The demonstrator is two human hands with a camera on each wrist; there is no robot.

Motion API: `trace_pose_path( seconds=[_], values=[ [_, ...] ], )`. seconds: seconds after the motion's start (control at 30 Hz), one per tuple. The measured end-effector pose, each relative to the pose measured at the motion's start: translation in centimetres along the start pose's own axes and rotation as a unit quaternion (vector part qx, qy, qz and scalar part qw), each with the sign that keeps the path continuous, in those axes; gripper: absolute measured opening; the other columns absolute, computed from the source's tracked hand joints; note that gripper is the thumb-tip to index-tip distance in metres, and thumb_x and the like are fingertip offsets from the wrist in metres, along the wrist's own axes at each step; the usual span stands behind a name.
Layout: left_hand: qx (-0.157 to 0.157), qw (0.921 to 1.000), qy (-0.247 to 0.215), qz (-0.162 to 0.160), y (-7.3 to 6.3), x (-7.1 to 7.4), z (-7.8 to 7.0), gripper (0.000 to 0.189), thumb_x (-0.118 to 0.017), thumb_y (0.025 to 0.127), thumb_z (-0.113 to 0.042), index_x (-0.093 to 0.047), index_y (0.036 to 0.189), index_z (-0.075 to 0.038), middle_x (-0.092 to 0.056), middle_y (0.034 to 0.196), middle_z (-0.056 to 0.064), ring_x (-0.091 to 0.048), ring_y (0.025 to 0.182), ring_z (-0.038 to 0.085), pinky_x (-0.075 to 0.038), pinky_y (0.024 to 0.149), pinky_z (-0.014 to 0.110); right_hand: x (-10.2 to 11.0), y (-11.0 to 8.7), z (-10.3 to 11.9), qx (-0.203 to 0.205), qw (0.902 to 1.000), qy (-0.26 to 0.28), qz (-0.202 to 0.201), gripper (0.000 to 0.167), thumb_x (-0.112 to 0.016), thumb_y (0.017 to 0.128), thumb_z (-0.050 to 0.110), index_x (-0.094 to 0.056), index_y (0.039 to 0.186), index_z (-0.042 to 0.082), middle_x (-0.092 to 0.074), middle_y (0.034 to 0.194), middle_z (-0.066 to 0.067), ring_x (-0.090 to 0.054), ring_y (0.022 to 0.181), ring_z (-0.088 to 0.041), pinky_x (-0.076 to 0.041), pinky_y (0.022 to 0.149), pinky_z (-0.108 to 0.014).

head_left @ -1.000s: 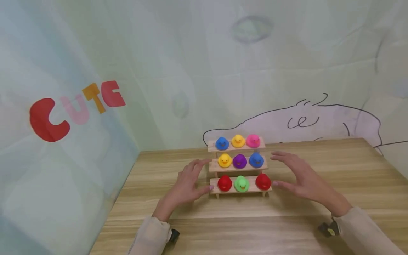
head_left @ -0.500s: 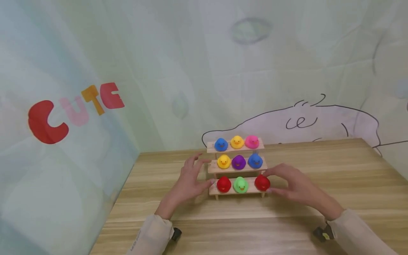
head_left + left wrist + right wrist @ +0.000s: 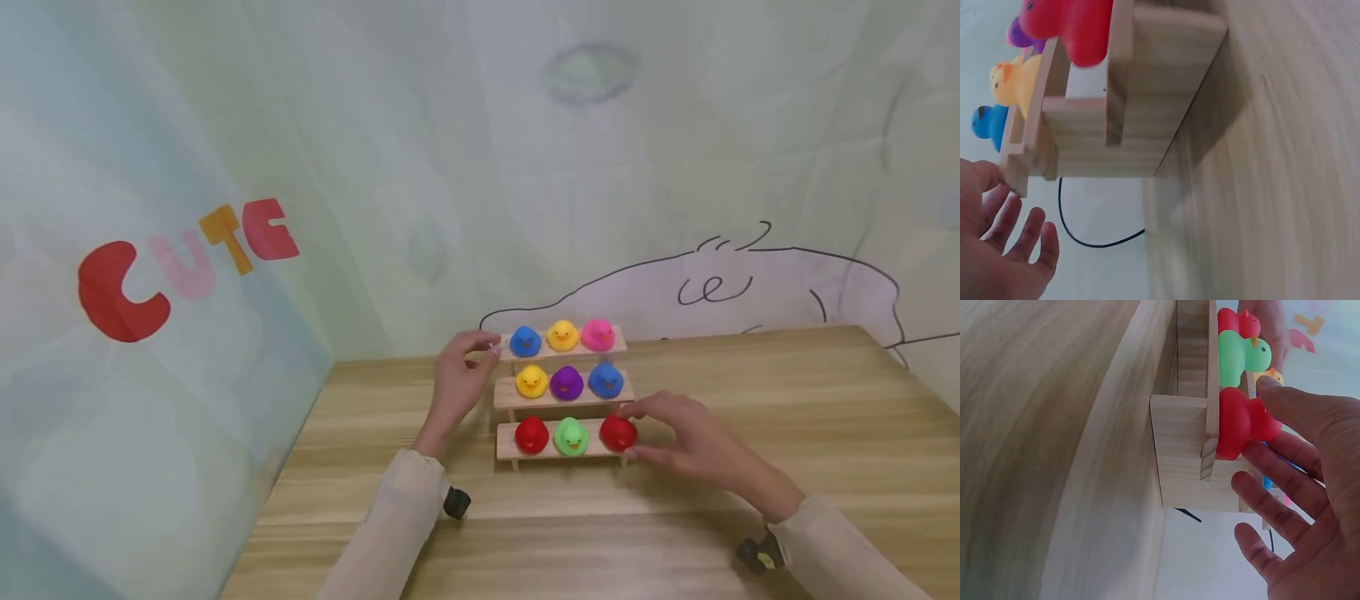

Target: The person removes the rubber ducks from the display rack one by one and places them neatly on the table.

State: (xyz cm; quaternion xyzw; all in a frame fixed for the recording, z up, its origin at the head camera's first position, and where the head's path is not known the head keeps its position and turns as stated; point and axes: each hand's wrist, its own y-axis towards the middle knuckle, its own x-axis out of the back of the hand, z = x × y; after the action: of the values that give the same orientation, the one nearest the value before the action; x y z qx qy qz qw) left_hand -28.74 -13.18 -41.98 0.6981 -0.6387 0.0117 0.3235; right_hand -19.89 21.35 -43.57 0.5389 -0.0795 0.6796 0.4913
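Observation:
A three-tier wooden display stand (image 3: 510, 450) holds rows of rubber ducks. At the left end of its top tier, beside a blue duck (image 3: 526, 342), my left hand (image 3: 461, 375) has thumb and index finger at the shelf end and seems to pinch it; the other fingers hang free in the left wrist view. My right hand (image 3: 697, 437) pinches the red rubber duck (image 3: 1232, 425) at the right end of the bottom tier, thumb above it and index finger against its side. That duck sits on the shelf. A green duck (image 3: 572, 437) and another red duck (image 3: 532, 435) share this tier.
On the middle tier sit yellow (image 3: 532, 382), purple (image 3: 567, 383) and blue ducks. The top tier also bears a yellow duck (image 3: 562, 335) and a pink duck (image 3: 598, 335). The wooden table (image 3: 360, 533) meets a printed cloth backdrop (image 3: 375, 208) behind the stand.
My left hand has moved up and back from the lower tiers to the top tier's left end. The right hand has come in from the right and closed around the red duck.

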Motion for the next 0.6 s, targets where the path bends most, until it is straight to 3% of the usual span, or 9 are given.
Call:
trace_pose_path(
  seconds=[0.27,0.6],
  values=[
    [0.032,0.9977,-0.057,-0.015,-0.1,-1.5,0.5,0.025,-0.068,0.105,-0.016,-0.078,0.128,-0.013,-0.072,0.141,0.006,-0.069,0.121,0.028,-0.056,0.09,0.03,-0.5,0.1,-0.2,0.008,0.9998,0.009,-0.015,0.045,-0.094,0.082,0.018,-0.076,0.122,0.019,-0.08,0.123,0.005,-0.075,0.11,-0.017,-0.063,0.093,-0.04],
    [0.064,0.9946,-0.081,-0.009,-0.3,-1.5,0.6,0.028,-0.066,0.107,-0.017,-0.075,0.133,-0.013,-0.07,0.142,0.006,-0.067,0.115,0.029,-0.056,0.093,0.033,-0.4,0.2,0.0,0.01,0.999,0.029,-0.031,0.045,-0.095,0.081,0.015,-0.076,0.121,0.023,-0.081,0.121,0.008,-0.076,0.111,-0.017,-0.064,0.092,-0.044]
  ],
)
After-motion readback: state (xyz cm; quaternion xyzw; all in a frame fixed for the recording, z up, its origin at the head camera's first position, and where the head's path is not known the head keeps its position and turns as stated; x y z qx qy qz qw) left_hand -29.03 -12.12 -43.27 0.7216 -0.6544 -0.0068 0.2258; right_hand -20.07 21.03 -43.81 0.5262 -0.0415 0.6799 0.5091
